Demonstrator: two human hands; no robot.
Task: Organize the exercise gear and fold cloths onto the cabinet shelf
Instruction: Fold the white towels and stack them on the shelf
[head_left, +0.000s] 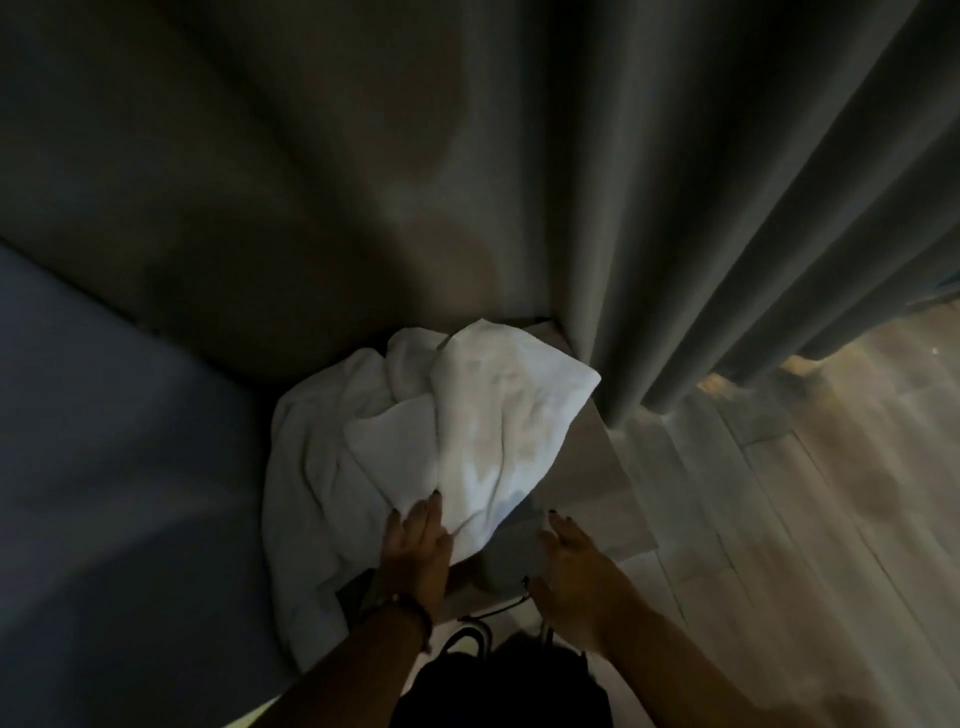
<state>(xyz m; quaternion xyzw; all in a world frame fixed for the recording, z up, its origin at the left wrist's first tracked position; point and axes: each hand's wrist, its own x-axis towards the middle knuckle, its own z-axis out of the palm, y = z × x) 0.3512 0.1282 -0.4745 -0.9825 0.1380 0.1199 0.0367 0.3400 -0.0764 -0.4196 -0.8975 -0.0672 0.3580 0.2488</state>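
White cloths (467, 415) lie crumpled in a heap on top of a low pale cabinet (608, 499) in the corner. A larger white cloth (306, 488) hangs over the cabinet's left edge. My left hand (415, 545) lies flat with straight fingers on the near edge of the top cloth. My right hand (571, 566) hovers open just right of the heap, over the cabinet's front, touching nothing I can make out. A black cord (493, 613) lies at the cabinet's near edge between my wrists.
A bed with a blue-grey sheet (104, 441) fills the left side, against the cabinet. Dark grey curtains (701, 234) hang behind and to the right. Pale wood flooring (805, 519) spreads to the right. The room is dim.
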